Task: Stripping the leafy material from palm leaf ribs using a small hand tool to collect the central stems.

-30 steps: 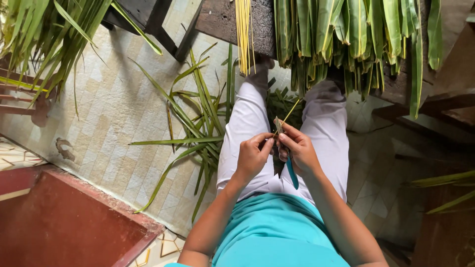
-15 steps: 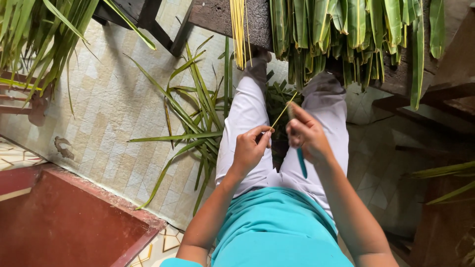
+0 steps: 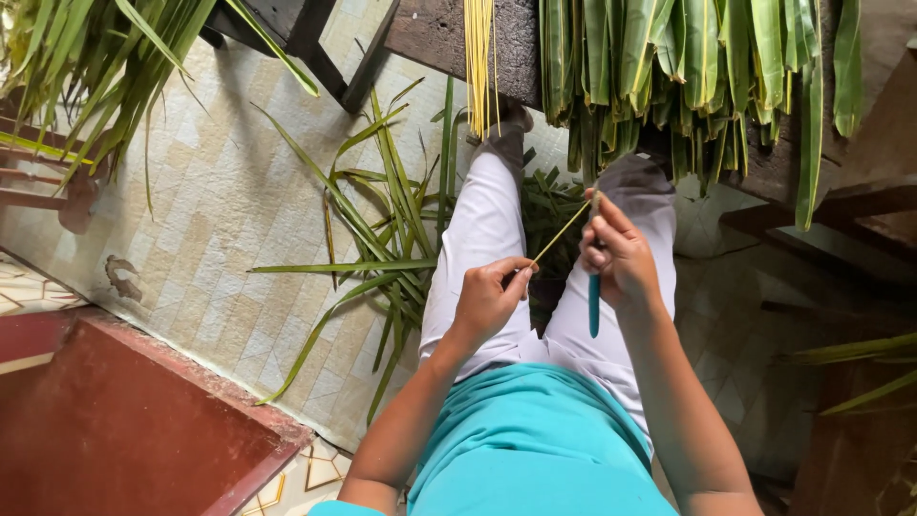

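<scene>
My left hand point(image 3: 492, 298) pinches the near end of a thin yellow leaf rib point(image 3: 561, 233) over my lap. The rib runs up and right to my right hand point(image 3: 621, 256), which grips a knife with a teal handle point(image 3: 594, 304); the handle points down toward me and the blade is mostly hidden by my fingers. I sit in white trousers point(image 3: 478, 239) and a teal shirt.
A dark wooden bench point(image 3: 439, 38) ahead carries a bundle of yellow ribs point(image 3: 480, 53) and a stack of green palm leaves point(image 3: 688, 67). Loose green leaves point(image 3: 382, 239) lie on the tiled floor at my left. More leaves hang at the top left. A red step point(image 3: 124, 420) is at the lower left.
My right hand with the knife has slid away from my left hand along the rib, up and to the right, so more bare rib shows between the hands.
</scene>
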